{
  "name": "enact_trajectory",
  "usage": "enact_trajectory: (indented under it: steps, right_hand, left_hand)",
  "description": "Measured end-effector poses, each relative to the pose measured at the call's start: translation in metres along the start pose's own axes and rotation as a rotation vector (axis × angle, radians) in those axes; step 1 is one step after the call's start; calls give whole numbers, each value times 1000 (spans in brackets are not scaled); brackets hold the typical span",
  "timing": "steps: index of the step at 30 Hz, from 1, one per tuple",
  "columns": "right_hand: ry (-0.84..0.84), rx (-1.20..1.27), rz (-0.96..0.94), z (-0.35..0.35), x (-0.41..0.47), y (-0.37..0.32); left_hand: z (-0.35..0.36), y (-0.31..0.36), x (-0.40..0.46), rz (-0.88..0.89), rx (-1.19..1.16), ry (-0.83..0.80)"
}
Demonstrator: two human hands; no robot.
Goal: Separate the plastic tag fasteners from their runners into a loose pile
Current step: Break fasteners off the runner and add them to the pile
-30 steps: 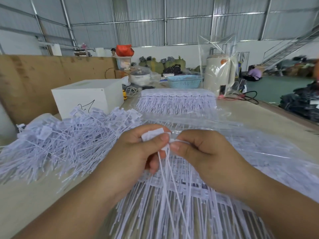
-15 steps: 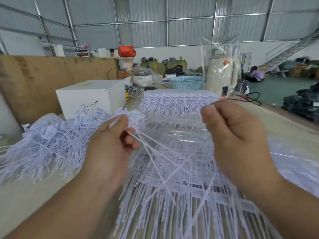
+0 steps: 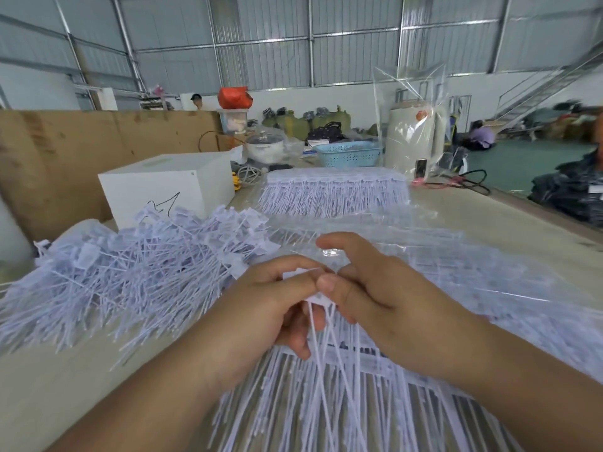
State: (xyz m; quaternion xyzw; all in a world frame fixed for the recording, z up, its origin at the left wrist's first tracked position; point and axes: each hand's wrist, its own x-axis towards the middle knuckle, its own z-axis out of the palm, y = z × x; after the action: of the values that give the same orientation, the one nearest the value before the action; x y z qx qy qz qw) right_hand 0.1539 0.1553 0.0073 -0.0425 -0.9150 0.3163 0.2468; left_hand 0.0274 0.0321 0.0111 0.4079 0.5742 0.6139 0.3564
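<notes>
A small bunch of white plastic fasteners [image 3: 321, 340] hangs between the two hands, its flat tag heads pinched at the top and its thin tails trailing down toward the camera. The left hand [image 3: 277, 308] grips the heads with thumb over curled fingers. The right hand [image 3: 368, 288] meets it knuckle to knuckle, thumb pressed on the same heads, index finger raised and bent above. Both forearms come in from the bottom edge and converge. Under the hands lie sheets of fasteners still joined to their runners [image 3: 342, 402], partly on clear plastic wrap [image 3: 489, 272]. Left of the hands the loose pile [image 3: 130, 272] spreads over the table [image 3: 49, 386]. Beyond the pile stands a white box [image 3: 169, 187]; beyond the hands, another stack of joined fasteners [image 3: 332, 194].
</notes>
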Motion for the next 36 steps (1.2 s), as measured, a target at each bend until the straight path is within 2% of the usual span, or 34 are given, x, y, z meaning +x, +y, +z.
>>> enact_trajectory:
  steps: [3,6,10,12,15,18,21,24,27,32,36]
  right_hand:
    - [2,-8,11,1,0,-2]
    - [-1,45,44,-2,0,-2]
    - [-85,-27,63,-12,0,1]
    - [-66,-53,33,-12,0,1]
    - [23,-62,-36,-9,0,0]
    - [-27,80,-24,-6,2,0]
    - [-103,62,-10,-5,5,2]
    - [-136,-17,-15,-10,4,4]
    - [-78,-21,-19,-17,2,8]
    - [-34,-32,-51,-13,1,8]
    - [130,-154,-63,-10,0,2]
  left_hand:
    - [0,-1,1,31,30,30]
    - [0,-2,2,149,100,119]
    - [-1,-2,3,270,124,206]
    - [-4,-1,3,262,163,183]
    - [-8,0,2,157,157,21]
    - [-8,0,1,116,126,-80]
    - [-5,-2,3,150,126,-32]
    - [-6,-3,6,211,124,110]
    - [-14,0,8,227,83,205]
    - [-6,2,2,334,199,161]
    - [3,4,0,342,94,245]
